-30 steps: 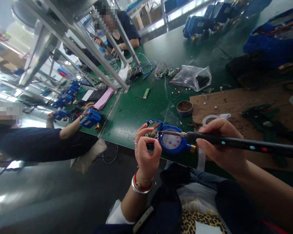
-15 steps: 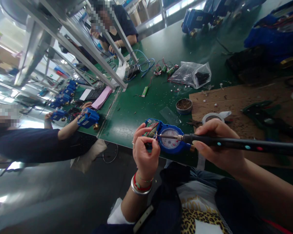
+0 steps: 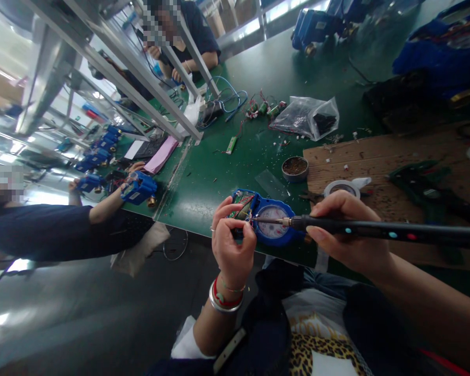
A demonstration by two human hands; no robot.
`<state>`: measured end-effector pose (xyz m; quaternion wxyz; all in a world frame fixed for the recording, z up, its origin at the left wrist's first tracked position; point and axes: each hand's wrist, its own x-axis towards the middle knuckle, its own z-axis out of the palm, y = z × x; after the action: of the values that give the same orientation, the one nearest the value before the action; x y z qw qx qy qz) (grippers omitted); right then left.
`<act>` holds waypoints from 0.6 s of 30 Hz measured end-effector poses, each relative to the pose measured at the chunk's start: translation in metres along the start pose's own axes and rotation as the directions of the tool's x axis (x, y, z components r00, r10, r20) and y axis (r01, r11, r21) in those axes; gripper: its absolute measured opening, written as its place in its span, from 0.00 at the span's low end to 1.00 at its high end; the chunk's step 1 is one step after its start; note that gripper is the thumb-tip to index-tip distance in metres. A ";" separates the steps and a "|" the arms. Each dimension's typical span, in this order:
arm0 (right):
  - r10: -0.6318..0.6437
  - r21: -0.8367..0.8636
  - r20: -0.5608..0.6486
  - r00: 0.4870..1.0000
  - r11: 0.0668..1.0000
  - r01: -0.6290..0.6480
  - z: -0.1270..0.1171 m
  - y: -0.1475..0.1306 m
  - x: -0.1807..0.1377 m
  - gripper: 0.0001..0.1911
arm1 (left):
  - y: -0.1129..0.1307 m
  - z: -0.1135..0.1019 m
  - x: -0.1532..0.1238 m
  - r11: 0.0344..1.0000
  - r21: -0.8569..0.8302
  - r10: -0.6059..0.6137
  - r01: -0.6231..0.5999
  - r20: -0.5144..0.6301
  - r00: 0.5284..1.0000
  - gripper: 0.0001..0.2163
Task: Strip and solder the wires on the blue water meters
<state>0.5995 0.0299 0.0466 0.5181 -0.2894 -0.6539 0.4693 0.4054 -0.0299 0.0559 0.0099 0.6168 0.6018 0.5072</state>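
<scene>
A blue water meter [image 3: 272,242] with a round clear dial lies at the table's near edge, its side compartment open on a green circuit board [image 3: 243,201] and thin wires. My right hand [image 3: 350,237] grips the black handle of a soldering iron [image 3: 329,225] that points left across the dial. The iron's metal tip reaches the wires at the compartment's edge; whether it touches them I cannot tell. My left hand [image 3: 234,243] rests on the compartment, thumb and forefinger pinched on a thin wire beside the tip. The fingers partly cover the board.
Beyond the meter stands a round tin [image 3: 295,168] of brown material. To its right, a tape roll [image 3: 341,189] and green-handled tool [image 3: 423,188] lie on cardboard [image 3: 337,162]. A plastic bag [image 3: 305,117] lies farther back. At left, a co-worker's arm [image 3: 105,207] reaches to another blue meter [image 3: 139,189].
The view has shifted very slightly. Both hands and the soldering iron keep almost the same position over the meter.
</scene>
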 end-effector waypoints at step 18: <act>-0.050 -0.020 -0.099 0.994 0.999 0.049 -0.003 0.003 0.000 0.07 | -0.003 -0.001 -0.002 1.000 -0.003 -0.018 0.018 -0.008 1.000 0.06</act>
<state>0.6022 0.0318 0.0439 0.5591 -0.3006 -0.6382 0.4356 0.4032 -0.0313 0.0530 0.0130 0.6091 0.6068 0.5105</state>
